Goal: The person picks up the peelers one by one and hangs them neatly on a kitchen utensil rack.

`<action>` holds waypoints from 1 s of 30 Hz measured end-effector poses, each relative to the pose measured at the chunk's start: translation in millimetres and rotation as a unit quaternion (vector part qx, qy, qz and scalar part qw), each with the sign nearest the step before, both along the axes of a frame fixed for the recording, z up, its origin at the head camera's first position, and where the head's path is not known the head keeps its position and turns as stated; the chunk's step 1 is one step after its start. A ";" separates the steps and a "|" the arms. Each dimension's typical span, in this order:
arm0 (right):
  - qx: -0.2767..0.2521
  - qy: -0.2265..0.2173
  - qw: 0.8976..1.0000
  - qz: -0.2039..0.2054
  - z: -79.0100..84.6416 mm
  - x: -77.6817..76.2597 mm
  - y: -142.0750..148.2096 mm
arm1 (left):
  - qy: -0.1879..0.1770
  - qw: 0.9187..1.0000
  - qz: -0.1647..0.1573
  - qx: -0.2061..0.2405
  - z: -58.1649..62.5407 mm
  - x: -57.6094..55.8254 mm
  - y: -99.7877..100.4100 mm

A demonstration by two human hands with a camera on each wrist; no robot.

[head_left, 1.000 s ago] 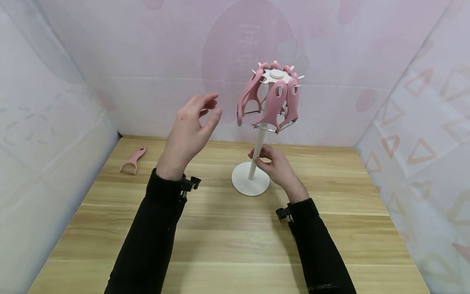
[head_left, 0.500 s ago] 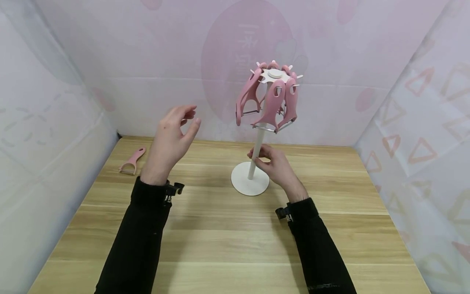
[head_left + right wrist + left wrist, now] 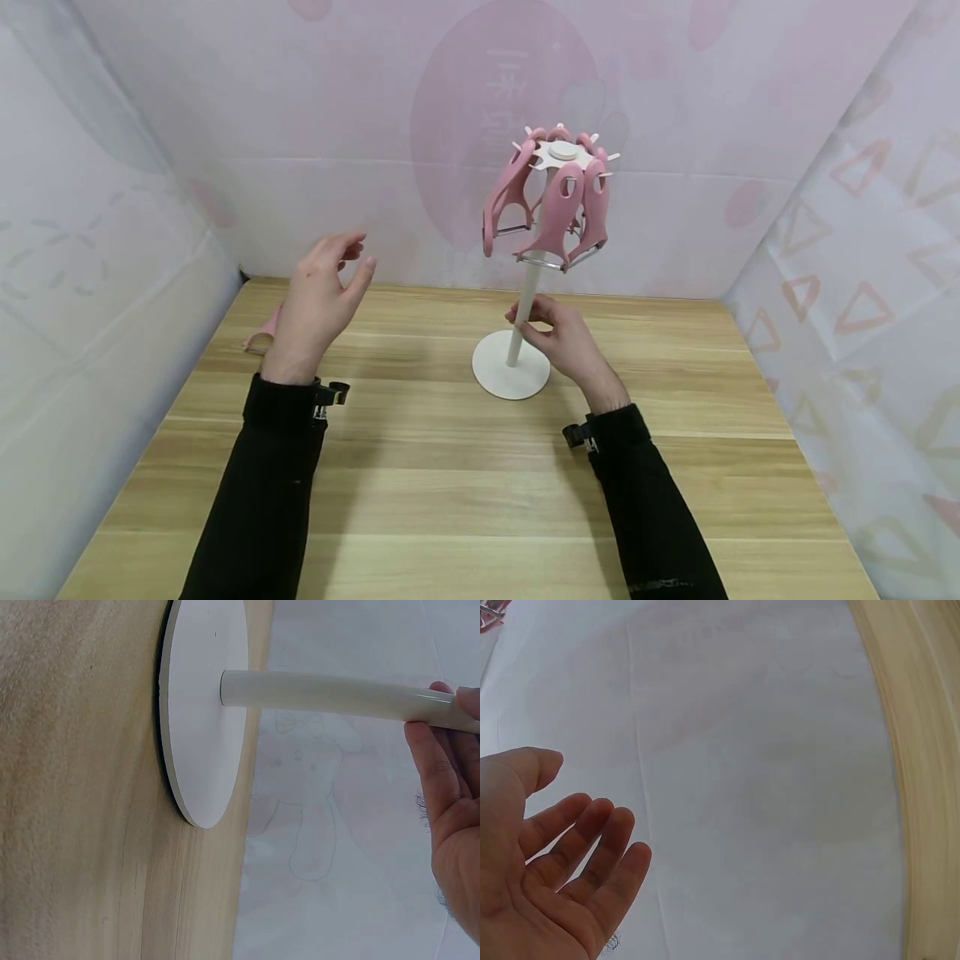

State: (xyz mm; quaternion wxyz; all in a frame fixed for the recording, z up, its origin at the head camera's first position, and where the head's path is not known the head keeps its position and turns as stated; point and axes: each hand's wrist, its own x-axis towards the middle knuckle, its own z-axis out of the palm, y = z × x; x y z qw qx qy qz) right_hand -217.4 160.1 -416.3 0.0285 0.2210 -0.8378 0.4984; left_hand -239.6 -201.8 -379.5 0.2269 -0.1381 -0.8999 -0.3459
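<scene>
A white display stand point(image 3: 512, 377) with a round base and a thin pole stands a little right of the table's middle. Several pink peelers point(image 3: 561, 208) hang from the prongs at its top, blades downward. Low on the pole, my right hand point(image 3: 567, 342) grips it between thumb and fingers, as the right wrist view also shows. My left hand point(image 3: 311, 304) is raised over the left of the table, fingers loosely bent and nothing in them. Behind it lies one more pink peeler point(image 3: 260, 337), whose handle is mostly hidden by the hand.
The wooden table point(image 3: 450, 500) ends at a pale pink printed backdrop point(image 3: 360, 200) behind the stand. White cloth walls close off both sides, the left one point(image 3: 112, 333) near the loose peeler.
My left hand has moved away from the stand, leftward and down, and now covers part of the loose peeler. The right hand has stayed on the pole.
</scene>
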 end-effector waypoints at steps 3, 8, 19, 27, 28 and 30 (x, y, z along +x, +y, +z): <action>-0.001 -0.003 1.000 -0.003 0.1 0.4 0.1 | -0.007 1.000 0.015 -0.010 -4.6 -0.5 -7.4; -0.005 -0.003 1.000 -0.002 -0.3 0.7 0.0 | -0.027 0.999 0.038 -0.020 -11.9 -0.6 -19.4; -0.004 0.001 1.000 -0.002 -0.4 1.6 -0.6 | -0.075 0.994 0.071 -0.032 -26.2 1.1 -41.6; -0.003 0.002 1.000 -0.003 -0.4 2.3 0.2 | -0.091 0.991 0.089 -0.037 -36.1 0.7 -57.5; -0.003 0.002 1.000 -0.003 -0.4 2.4 0.3 | -0.094 0.991 0.091 -0.037 -37.2 0.1 -59.7; -0.004 0.001 1.000 -0.004 -0.3 2.5 0.4 | -0.100 0.990 0.095 -0.037 -39.0 -0.7 -64.3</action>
